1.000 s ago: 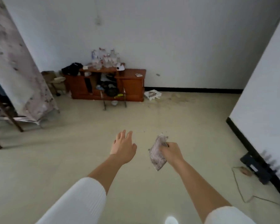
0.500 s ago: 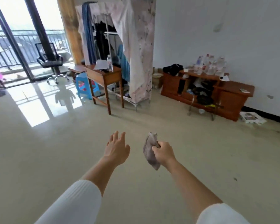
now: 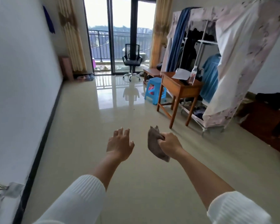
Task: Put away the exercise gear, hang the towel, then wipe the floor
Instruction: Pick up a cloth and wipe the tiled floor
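My right hand (image 3: pixel 167 144) grips a small grey-brown cloth (image 3: pixel 154 145), which hangs bunched from my fist in mid-air at about waist height above the beige tiled floor (image 3: pixel 136 183). My left hand (image 3: pixel 120 143) floats beside it, a short gap to the left, fingers spread and relaxed, holding nothing. Both forearms reach forward out of white ribbed sleeves.
A wooden desk (image 3: pixel 179 89) with a water bottle (image 3: pixel 193 76) stands right of centre, a blue plastic stool (image 3: pixel 154 90) beside it. Behind is a fabric wardrobe (image 3: pixel 242 65). An office chair (image 3: pixel 132 62) sits by the balcony door. A low wooden cabinet (image 3: pixel 268 120) is at far right, a white wall (image 3: pixel 19 78) at left.
My view has swung left, from the low cabinet wall round to the balcony door and wardrobe. Both hands keep the same pose, the right still holding the cloth.
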`<action>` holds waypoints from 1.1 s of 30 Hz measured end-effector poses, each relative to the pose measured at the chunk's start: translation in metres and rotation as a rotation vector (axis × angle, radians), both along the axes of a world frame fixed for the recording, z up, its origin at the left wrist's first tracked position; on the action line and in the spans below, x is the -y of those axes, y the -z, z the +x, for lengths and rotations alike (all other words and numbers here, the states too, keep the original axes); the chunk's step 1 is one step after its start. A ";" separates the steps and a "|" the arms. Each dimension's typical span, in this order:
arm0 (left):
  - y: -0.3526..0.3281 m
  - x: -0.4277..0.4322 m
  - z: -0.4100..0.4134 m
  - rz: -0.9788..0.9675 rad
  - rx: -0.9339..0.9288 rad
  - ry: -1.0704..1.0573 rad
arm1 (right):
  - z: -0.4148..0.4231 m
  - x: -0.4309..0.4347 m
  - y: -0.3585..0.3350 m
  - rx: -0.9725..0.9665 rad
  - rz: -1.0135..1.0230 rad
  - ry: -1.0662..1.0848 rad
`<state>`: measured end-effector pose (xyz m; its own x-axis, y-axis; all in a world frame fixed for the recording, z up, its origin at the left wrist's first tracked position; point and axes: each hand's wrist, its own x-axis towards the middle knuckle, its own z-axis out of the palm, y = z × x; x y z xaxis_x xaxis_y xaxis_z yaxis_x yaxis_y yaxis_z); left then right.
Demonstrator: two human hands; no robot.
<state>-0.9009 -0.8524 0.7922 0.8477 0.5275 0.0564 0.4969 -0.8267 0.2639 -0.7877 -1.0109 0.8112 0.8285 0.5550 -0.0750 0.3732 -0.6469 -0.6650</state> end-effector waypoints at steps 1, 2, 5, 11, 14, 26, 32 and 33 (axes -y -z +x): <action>-0.002 -0.024 0.016 -0.008 -0.005 -0.034 | 0.021 -0.026 -0.001 -0.004 -0.002 -0.025; -0.003 -0.048 0.031 -0.014 -0.009 -0.064 | 0.041 -0.052 -0.003 -0.010 -0.004 -0.044; -0.006 -0.117 0.073 -0.028 -0.009 -0.139 | 0.097 -0.129 -0.008 -0.017 -0.033 -0.098; -0.001 -0.261 0.152 -0.038 -0.013 -0.275 | 0.192 -0.283 0.002 -0.029 -0.033 -0.203; 0.005 -0.344 0.196 -0.035 -0.003 -0.309 | 0.242 -0.370 0.012 -0.019 -0.039 -0.240; 0.006 -0.677 0.382 -0.090 -0.025 -0.386 | 0.443 -0.711 0.013 -0.020 -0.062 -0.281; 0.015 -0.818 0.502 -0.095 0.005 -0.410 | 0.570 -0.857 0.018 0.060 -0.120 -0.361; 0.016 -0.843 0.526 -0.089 0.012 -0.413 | 0.595 -0.883 0.017 0.087 -0.138 -0.389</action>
